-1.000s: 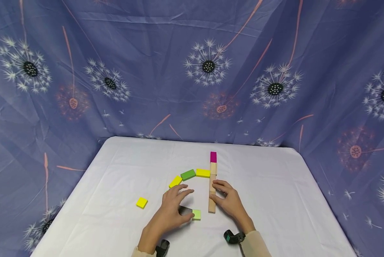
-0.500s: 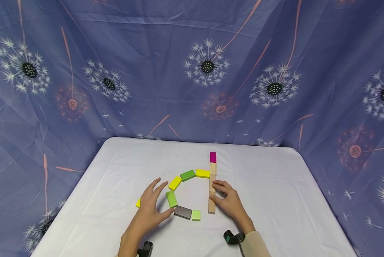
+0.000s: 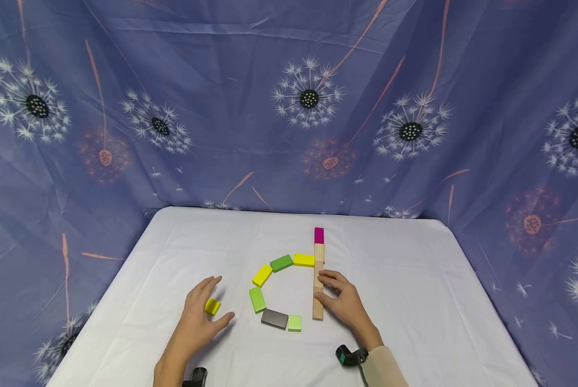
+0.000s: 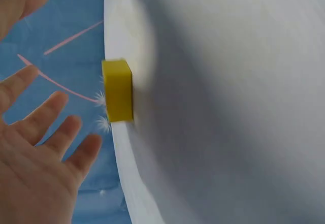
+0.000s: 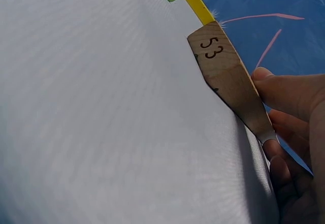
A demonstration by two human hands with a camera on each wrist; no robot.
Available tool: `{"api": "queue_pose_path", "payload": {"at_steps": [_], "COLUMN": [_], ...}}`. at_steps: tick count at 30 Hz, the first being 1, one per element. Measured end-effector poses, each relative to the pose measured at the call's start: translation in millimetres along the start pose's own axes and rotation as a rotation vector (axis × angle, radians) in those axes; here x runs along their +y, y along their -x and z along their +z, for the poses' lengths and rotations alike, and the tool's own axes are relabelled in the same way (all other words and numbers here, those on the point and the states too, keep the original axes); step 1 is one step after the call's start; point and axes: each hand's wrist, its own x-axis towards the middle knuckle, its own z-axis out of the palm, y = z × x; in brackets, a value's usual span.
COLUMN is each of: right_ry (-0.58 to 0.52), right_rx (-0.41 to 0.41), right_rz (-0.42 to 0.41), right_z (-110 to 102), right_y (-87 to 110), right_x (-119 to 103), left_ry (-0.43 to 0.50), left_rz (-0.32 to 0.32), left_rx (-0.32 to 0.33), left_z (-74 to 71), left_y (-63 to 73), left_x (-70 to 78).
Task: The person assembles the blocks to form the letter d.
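My left hand (image 3: 197,317), fingers spread and thumb apart, is around a small yellow block (image 3: 212,307) on the left of the table, overlapping its edge. In the left wrist view the yellow block (image 4: 118,90) stands apart from the fingertips, with nothing in the palm. On the right, my right hand (image 3: 342,301) rests thumb and fingertips along the right side of plain wooden blocks (image 3: 318,307) laid end to end. The right wrist view shows the nearest wooden block (image 5: 228,76) stamped 53, with the thumb at its edge.
A magenta block (image 3: 319,235) tops the straight row. From the row curves an arc: a yellow block (image 3: 303,260), a green block (image 3: 281,263), another yellow block (image 3: 262,275), a light green block (image 3: 257,299), a dark grey block (image 3: 274,319) and a pale green block (image 3: 294,323).
My left hand has moved left, away from the light green and dark grey blocks, to the lone yellow block. My right hand stays at the wooden row.
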Motion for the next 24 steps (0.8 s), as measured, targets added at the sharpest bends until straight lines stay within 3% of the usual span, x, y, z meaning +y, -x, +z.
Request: {"api": "queue_pose_path", "payload": {"at_steps": [5, 14, 24], "right_ry": [0.010, 0.001, 0.010], "right_rx": [0.003, -0.007, -0.005], "right_rz": [-0.001, 0.000, -0.003], "right_z": [0.0, 0.3, 0.2], "right_y": [-1.1, 1.1, -0.5], "right_x": [-0.7, -0.9, -1.8], "left_ry": [-0.016, -0.066, -0.087], "left_rz": [-0.027, -0.147, -0.211], "left_rx": [-0.024, -0.091, -0.085], "left_z": [-3.7, -8.1, -7.6], "left_y": [1.6, 5.0, 5.2], "left_x": [-7.3, -11.8, -12.8]}}
